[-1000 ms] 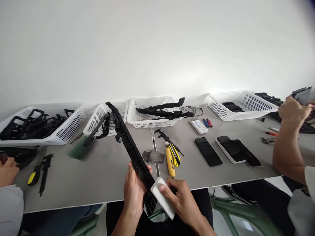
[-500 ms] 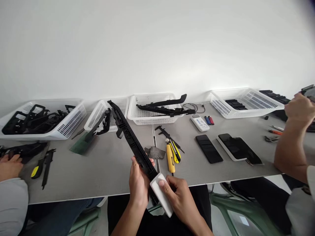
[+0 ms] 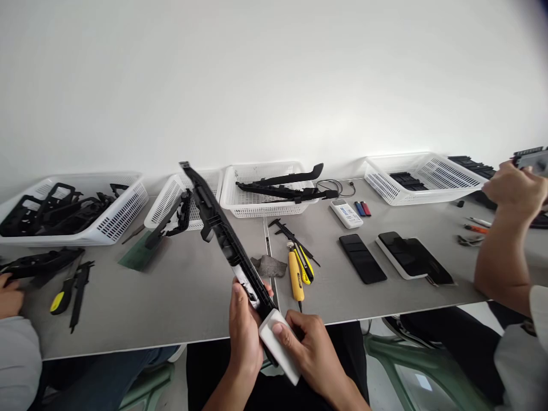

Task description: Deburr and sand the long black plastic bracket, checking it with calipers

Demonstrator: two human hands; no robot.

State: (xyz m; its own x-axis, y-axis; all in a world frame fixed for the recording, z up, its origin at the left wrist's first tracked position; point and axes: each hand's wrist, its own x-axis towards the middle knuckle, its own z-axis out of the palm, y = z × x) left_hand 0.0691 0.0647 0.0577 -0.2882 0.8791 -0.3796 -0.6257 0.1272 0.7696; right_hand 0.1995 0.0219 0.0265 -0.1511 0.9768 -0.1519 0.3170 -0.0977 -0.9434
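In the head view a long black ribbed plastic trim piece [image 3: 220, 228] slants up and away from my lap. My left hand [image 3: 247, 331] is wrapped round its lower part; a white label or shiny patch shows just above the fingers. My right hand [image 3: 314, 348] grips a white rectangular block [image 3: 278, 342], thumb on top, pressed against the trim's lower end. Whether the block is sponge or something hard, I cannot tell. Beyond my hands lie a grey cloth-like pad [image 3: 269, 266], a yellow-handled tool [image 3: 295, 274], a yellow utility knife [image 3: 306, 265] and a black caliper [image 3: 285, 230].
White baskets [image 3: 265, 211] with black parts line the wall. A black phone [image 3: 362, 260], a white meter-like device [image 3: 346, 214] and another dark-screened device [image 3: 406, 257] lie to the right. Co-workers' hands show at left [image 3: 9, 297] and right [image 3: 514, 188].
The trim piece has turned slightly about its length, so the white patch near my left hand now shows. Its far end has shifted up and left. Both hands keep their hold.
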